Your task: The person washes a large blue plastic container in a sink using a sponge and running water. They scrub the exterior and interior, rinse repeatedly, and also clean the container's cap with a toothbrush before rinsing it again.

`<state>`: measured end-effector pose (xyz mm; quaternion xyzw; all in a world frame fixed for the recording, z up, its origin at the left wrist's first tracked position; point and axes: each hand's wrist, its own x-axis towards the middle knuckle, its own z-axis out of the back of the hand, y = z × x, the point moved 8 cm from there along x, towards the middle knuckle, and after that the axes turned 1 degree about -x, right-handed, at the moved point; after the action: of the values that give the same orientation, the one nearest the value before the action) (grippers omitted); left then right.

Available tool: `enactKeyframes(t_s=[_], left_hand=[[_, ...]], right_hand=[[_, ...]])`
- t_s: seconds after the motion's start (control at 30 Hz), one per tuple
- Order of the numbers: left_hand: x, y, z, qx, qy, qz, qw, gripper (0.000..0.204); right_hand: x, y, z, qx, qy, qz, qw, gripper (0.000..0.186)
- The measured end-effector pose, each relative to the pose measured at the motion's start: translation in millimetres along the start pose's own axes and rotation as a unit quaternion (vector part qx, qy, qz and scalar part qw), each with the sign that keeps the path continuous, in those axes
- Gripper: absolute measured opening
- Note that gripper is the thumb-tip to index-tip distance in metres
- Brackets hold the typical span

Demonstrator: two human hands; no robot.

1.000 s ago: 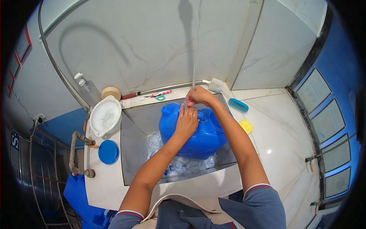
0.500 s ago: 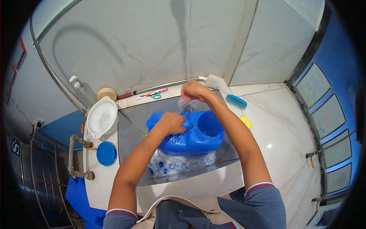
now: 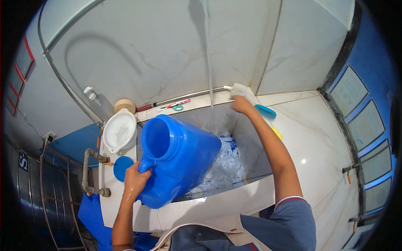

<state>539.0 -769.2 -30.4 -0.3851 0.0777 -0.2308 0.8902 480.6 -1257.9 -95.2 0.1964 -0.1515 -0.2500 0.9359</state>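
My left hand (image 3: 137, 180) is closed round the handle of a large blue plastic jug (image 3: 188, 154). The jug is tilted over the sink's left and front edge, its wide round mouth facing up toward the far left. Beyond the sink's back right corner, my right hand (image 3: 241, 104) is just below the white bristle head of a long-handled brush (image 3: 239, 89). Its fingers are too hidden and blurred to show whether they touch the brush. Clear plastic pieces with blue parts (image 3: 222, 169) lie heaped in the grey sink (image 3: 253, 144). A stream of water (image 3: 210, 62) falls into it.
On the left ledge are a white basin (image 3: 120, 131), a blue round lid (image 3: 123, 168) and a pump bottle (image 3: 95, 100). Red-handled scissors (image 3: 173, 105) lie along the back ledge. A blue scrub brush (image 3: 265, 111) and a yellow sponge (image 3: 277, 133) lie to the right.
The jug has moved left and toward me, out from under the water, and its mouth has turned to the far left. My right hand has left the stream and moved right toward the brush head.
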Motion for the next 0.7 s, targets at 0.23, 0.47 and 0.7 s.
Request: enactKeyframes(t_s=[0.23,0.47,0.7], left_hand=[[-64,5,70,-0.174,-0.046,0.123,0.976,0.008],[-83,7,79,-0.278,-0.05,0.13,0.951,0.007],[-92,21,78,-0.34,-0.053,0.153,0.926,0.005]], right_hand=[[-57,-114,7,-0.254,-0.032,-0.186,0.949,0.029],[-8,-8,-49,0.218,0.075,-0.042,0.972,0.037],[-172,88,-242,0.613,0.373,-0.2,0.667,0.039]])
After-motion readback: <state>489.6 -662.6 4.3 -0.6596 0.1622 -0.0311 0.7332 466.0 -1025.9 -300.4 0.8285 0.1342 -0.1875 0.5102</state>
